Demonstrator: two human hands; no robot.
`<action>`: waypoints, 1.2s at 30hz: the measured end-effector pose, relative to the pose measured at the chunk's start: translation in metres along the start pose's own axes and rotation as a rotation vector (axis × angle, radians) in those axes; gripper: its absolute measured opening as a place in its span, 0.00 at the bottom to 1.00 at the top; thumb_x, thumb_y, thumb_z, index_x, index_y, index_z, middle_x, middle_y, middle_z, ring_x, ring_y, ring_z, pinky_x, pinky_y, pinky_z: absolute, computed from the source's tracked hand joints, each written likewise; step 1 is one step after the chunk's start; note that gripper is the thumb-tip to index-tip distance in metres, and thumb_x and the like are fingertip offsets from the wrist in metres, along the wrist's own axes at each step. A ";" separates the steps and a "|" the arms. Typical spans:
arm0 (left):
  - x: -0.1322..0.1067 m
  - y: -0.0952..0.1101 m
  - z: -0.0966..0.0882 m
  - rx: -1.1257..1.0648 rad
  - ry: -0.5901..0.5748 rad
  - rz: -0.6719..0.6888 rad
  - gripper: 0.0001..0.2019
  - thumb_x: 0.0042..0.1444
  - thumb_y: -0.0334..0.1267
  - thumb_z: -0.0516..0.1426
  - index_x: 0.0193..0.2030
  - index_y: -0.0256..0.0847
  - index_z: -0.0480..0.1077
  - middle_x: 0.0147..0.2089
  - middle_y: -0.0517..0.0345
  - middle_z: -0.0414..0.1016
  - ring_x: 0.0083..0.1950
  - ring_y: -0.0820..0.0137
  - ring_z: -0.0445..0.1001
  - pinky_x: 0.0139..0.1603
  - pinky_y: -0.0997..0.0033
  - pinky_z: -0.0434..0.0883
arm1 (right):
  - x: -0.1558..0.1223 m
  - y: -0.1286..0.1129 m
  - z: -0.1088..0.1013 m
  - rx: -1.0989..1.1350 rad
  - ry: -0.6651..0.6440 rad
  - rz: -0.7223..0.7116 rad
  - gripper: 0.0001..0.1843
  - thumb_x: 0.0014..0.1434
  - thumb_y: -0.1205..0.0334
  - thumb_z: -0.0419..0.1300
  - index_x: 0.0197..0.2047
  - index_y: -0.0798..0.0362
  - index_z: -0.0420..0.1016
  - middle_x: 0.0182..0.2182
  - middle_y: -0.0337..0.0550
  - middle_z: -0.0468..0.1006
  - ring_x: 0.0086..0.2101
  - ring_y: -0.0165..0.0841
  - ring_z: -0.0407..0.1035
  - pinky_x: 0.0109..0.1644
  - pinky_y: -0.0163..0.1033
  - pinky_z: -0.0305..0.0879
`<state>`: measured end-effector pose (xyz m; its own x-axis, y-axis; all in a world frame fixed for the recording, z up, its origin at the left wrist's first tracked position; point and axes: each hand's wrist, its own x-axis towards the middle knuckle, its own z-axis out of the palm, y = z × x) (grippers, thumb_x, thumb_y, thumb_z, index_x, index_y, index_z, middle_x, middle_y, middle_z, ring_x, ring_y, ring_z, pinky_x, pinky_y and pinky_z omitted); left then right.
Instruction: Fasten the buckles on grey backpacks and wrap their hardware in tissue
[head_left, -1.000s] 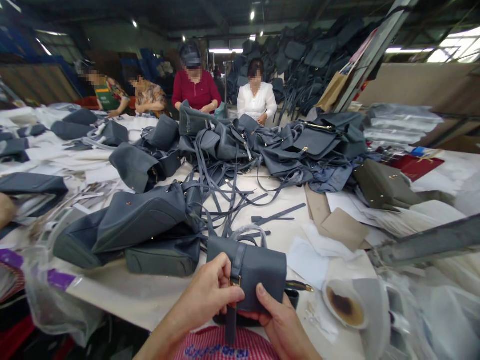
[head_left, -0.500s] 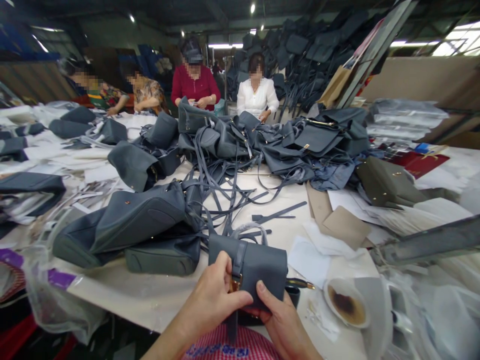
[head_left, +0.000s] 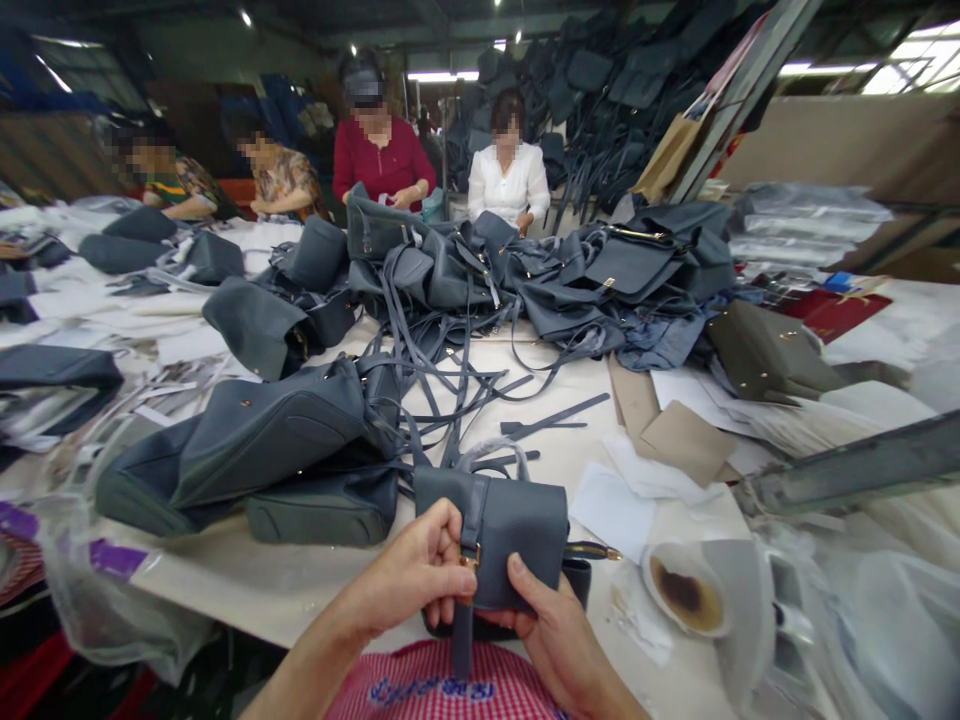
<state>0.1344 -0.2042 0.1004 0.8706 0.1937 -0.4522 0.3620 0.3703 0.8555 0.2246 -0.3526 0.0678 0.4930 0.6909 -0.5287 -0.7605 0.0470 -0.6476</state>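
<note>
A small grey-blue leather pouch (head_left: 517, 530) with a strap and a gold buckle is held upright at the table's near edge. My left hand (head_left: 416, 575) is closed on its left side, fingers pinching at the buckle. My right hand (head_left: 551, 630) grips its lower right corner, thumb pressed on the front. The strap end (head_left: 463, 640) hangs down between my hands.
Grey-blue bags (head_left: 255, 440) lie left of the pouch, with loose straps (head_left: 450, 390) and a big heap of bags (head_left: 540, 270) behind. A stained paper cup (head_left: 686, 595) and a pen (head_left: 592, 550) sit to the right. Several people work at the far side. Cardboard pieces (head_left: 675, 440) and plastic wrap lie right.
My hands and the pouch have stayed nearly in place; my left fingers shifted slightly at the buckle. The view drifted a little.
</note>
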 end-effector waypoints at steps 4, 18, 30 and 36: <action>-0.002 -0.001 0.002 -0.006 0.016 0.033 0.18 0.44 0.36 0.61 0.35 0.44 0.53 0.21 0.74 0.67 0.15 0.81 0.65 0.14 0.86 0.61 | 0.000 -0.003 0.001 0.009 0.001 -0.009 0.26 0.48 0.48 0.71 0.43 0.57 0.76 0.37 0.50 0.84 0.33 0.42 0.79 0.37 0.48 0.75; 0.005 -0.012 0.005 0.036 0.071 0.005 0.19 0.46 0.36 0.61 0.34 0.46 0.52 0.19 0.73 0.69 0.11 0.81 0.60 0.09 0.86 0.55 | -0.002 0.000 0.001 0.013 0.003 0.021 0.29 0.46 0.44 0.72 0.43 0.58 0.77 0.37 0.52 0.85 0.34 0.43 0.79 0.39 0.51 0.76; 0.000 -0.011 0.004 -0.016 0.025 0.013 0.19 0.47 0.39 0.63 0.34 0.45 0.53 0.19 0.74 0.66 0.12 0.82 0.60 0.11 0.86 0.55 | -0.002 0.007 -0.005 0.016 -0.029 0.012 0.23 0.52 0.48 0.69 0.43 0.58 0.77 0.37 0.50 0.84 0.35 0.43 0.79 0.43 0.53 0.74; -0.002 -0.018 0.006 -0.023 0.041 0.039 0.17 0.45 0.36 0.61 0.34 0.44 0.54 0.18 0.76 0.62 0.13 0.82 0.59 0.13 0.85 0.55 | -0.003 0.012 -0.006 0.058 -0.031 0.005 0.23 0.50 0.48 0.70 0.44 0.57 0.78 0.38 0.50 0.84 0.35 0.44 0.79 0.45 0.55 0.73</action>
<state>0.1285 -0.2169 0.0875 0.8693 0.2456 -0.4289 0.3197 0.3825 0.8669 0.2172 -0.3584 0.0580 0.4766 0.7134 -0.5137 -0.7866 0.0851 -0.6115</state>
